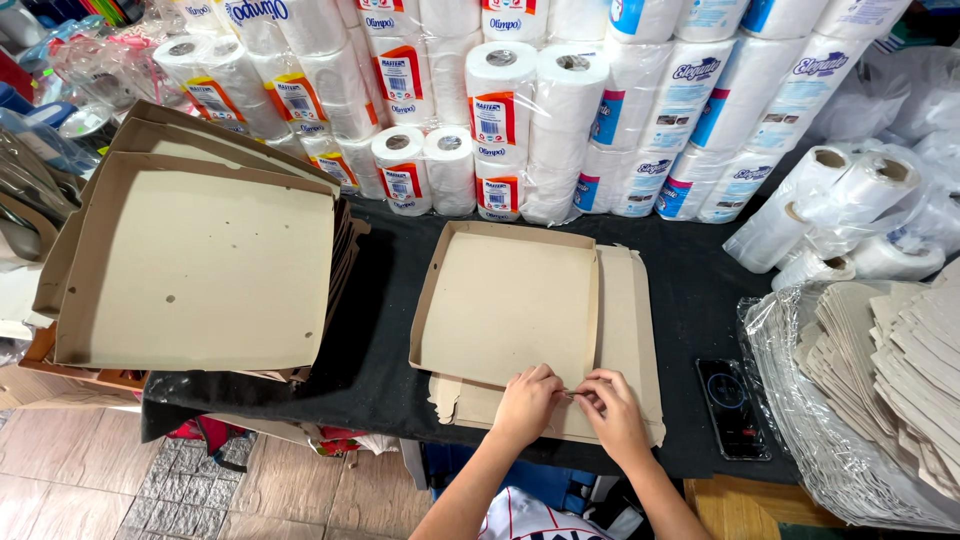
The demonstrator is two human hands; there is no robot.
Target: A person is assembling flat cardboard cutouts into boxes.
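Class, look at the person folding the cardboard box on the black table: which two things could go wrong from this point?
1. Both hands, left hand and right hand, pinch the near edge of the half-folded box; thin cardboard might tear or crease crookedly there.
2. The phone lies near the table's front edge, beside the right arm; a sideways elbow could knock it off.

The table is covered in a black cloth and fills most of the frame. Left side holds a stack of folded cardboard boxes — open trays piled up. In the middle sits one half-folded box on top of a flat cardboard blank. Along the back edge, rolls of paper in wrappers are piled high, with clear plastic bag rolls at the upper right. Lower right has a dark phone lying flat, and next to it a plastic-wrapped pile of flat blanks — pretty packed setup.
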